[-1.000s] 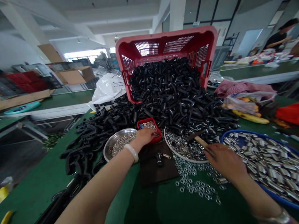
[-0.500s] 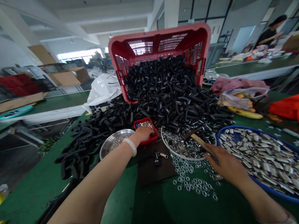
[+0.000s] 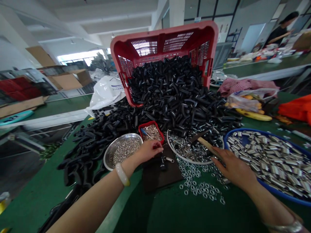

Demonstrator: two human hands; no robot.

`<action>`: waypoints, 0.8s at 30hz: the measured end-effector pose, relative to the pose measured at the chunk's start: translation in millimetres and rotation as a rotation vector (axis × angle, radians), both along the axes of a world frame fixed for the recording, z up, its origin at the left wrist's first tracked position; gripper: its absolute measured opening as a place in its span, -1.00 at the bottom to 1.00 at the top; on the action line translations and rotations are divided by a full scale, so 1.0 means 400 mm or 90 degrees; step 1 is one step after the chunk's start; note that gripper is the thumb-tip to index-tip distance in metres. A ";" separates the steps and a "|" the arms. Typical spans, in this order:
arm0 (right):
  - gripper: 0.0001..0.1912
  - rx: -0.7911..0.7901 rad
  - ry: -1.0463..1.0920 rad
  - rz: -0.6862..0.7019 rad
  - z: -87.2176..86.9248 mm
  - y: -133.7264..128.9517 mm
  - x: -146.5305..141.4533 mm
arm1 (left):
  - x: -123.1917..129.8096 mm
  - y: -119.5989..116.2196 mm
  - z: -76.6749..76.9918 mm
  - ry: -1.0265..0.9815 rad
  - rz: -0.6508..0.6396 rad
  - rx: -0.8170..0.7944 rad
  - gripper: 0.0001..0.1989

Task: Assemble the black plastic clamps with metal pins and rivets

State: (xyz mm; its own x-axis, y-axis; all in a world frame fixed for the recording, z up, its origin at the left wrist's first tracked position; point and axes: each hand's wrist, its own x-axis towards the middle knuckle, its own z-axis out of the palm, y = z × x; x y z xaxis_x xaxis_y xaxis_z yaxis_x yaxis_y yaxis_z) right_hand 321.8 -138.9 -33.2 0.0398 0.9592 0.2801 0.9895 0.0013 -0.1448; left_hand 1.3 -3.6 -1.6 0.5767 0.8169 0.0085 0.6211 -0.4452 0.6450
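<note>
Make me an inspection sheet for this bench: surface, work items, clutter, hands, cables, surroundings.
Surface: green table, dark board lying on it
Work items: black part and spring on the board; red tray and metal bowl hold small metal pieces
Clutter: loose nuts scattered; banana beside a plastic bag
Left hand: fingertips pinched above the black part, apparently on a small pin
Right hand: holds the hammer by its handle
Cables: nothing seen
Surroundings: red crate of black parts behind; another person, far right

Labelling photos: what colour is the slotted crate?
The crate is red, clearest in the head view.
</note>
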 end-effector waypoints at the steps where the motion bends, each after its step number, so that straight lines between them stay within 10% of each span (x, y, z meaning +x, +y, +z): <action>1: -0.53 0.001 0.002 -0.002 0.000 0.000 0.000 | -0.001 -0.014 -0.006 0.008 0.002 -0.002 -0.82; 15: -0.51 0.025 0.016 0.022 0.007 0.006 0.029 | -0.002 -0.092 -0.012 0.216 -0.014 0.268 -0.76; 24: -0.64 -0.202 0.137 0.018 0.113 0.016 0.049 | -0.025 -0.129 -0.005 0.215 -0.038 0.308 -0.66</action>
